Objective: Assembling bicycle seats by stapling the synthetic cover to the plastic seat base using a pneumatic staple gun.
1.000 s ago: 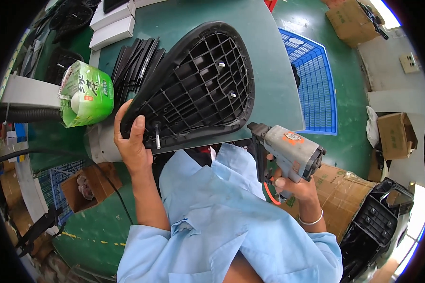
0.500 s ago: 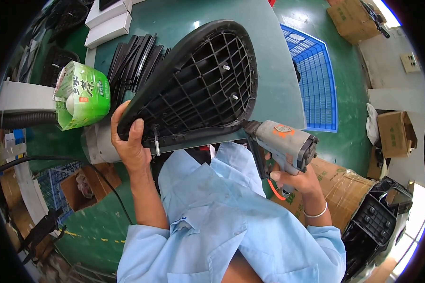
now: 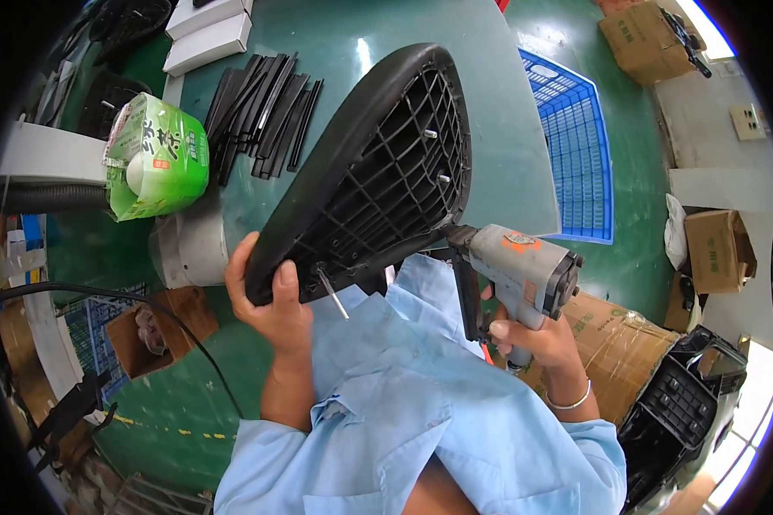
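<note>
A black seat cushion (image 3: 352,189), teardrop-shaped, is tilted with its ribbed underside toward me, and metal studs stick out of it. My left hand (image 3: 275,287) grips its narrow end, thumb on the underside near the long stud. In my right hand (image 3: 537,343) is a grey pneumatic staple gun (image 3: 520,262), held by its handle. The gun's nose meets or nearly meets the lower right rim of the seat; whether it touches I cannot tell. Several black plastic strips (image 3: 262,112) lie on the green table (image 3: 498,112) beyond the seat.
At the left stands a green cut-open carton (image 3: 167,167) beside a grey cylinder (image 3: 189,245). White boxes (image 3: 206,47) lie at the far left. A blue crate (image 3: 580,154) is right of the table, and a large cardboard box (image 3: 618,343) sits by my right arm. A black cable (image 3: 189,330) hangs at the left.
My left hand and the seat's narrow end have shifted right and slightly down, and the seat is tilted more steeply. More of the black strips shows. The staple gun has barely moved.
</note>
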`<state>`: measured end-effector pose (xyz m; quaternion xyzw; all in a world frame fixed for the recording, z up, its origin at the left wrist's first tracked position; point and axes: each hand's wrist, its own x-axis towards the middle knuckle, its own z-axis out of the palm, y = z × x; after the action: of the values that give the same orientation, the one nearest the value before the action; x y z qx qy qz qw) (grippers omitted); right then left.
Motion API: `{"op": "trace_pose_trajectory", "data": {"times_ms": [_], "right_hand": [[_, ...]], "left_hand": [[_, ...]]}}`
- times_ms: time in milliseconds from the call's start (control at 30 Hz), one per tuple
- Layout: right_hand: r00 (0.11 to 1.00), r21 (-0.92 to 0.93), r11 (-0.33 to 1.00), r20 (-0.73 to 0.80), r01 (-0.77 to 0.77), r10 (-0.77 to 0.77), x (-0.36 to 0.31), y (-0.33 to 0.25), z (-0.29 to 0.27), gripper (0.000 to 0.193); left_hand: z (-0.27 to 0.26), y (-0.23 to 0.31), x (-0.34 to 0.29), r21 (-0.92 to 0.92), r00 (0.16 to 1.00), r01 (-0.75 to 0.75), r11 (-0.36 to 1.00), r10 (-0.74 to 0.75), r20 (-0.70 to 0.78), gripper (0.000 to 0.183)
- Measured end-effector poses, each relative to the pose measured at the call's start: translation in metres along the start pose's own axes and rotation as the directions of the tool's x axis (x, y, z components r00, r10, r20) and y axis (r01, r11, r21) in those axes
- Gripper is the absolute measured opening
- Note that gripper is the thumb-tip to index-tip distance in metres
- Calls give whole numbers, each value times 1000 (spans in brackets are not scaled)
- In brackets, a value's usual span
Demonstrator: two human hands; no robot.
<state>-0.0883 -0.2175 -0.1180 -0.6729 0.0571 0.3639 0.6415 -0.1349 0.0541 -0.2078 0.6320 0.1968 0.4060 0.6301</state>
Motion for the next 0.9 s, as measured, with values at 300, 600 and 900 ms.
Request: {"op": "trace_pose_trajectory", "data": {"times_ms": [300,600,900], "right_hand": [[995,6,1000,96,17,-17,-5,8,11,47],[987,47,997,145,62,-68,-12,5,25,46],[971,-73,986,197,151,-134,-13,13,28,27]], "left_hand": [[-1,5,-15,86,997,-71,994,73,-12,42],[-1,1,-20,0,997,-80,997,80,3,43],[7,5,-16,-29,994,-111,993,112,17,43]]}}
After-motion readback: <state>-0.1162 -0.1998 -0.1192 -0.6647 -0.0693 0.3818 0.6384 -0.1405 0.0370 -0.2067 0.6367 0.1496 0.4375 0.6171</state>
